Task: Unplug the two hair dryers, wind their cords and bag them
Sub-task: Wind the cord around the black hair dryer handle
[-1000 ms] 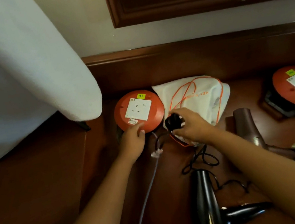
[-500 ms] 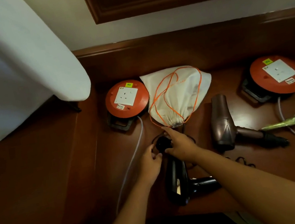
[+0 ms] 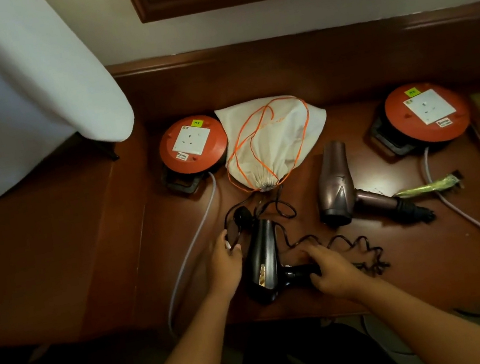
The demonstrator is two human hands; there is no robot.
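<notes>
**Black dryer unplugged, cord waiting to be wound**

The black hair dryer (image 3: 262, 261) is lying on the bench (image 3: 438, 259), just in front of the drawstring bag (image 3: 270, 141). The right hand (image 3: 331, 268) is curling around its handle; the left hand (image 3: 224, 255) is resting beside the barrel, fingers loosely bent, seemingly holding nothing. Its thin black cord (image 3: 339, 244) is trailing loose and kinked, its plug (image 3: 242, 214) lying free near the bag's neck. The body looks rigid and smooth, best gripped at the handle; the cord is floppy and likely to tangle.

Dryer handle (image 3: 296, 273) under right hand (image 3: 331, 271)
</notes>
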